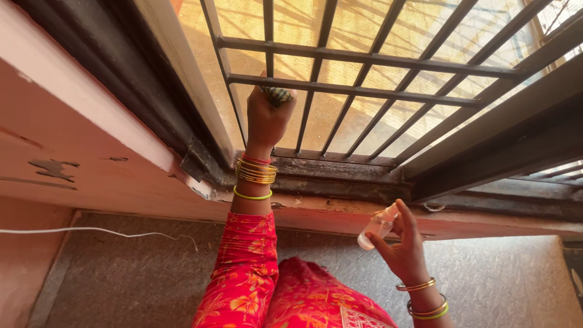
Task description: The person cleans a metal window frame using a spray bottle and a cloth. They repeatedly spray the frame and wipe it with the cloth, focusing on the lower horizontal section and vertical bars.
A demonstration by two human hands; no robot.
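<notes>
My left hand point(266, 118) is raised against the dark metal window grille point(364, 58), gripping a green checked cloth point(277, 95) pressed to a vertical bar. The wrist carries gold, red and green bangles above a red patterned sleeve. Lower right, my right hand point(404, 249) holds a small clear spray bottle point(378, 228), tilted, just in front of the pink window ledge point(328, 212).
The dusty dark sill track point(340, 173) runs below the grille. A pink wall with chipped paint point(54, 169) lies at left. A white cable point(91, 231) crosses the grey speckled floor point(498, 279). The window frame point(504, 140) angles up at right.
</notes>
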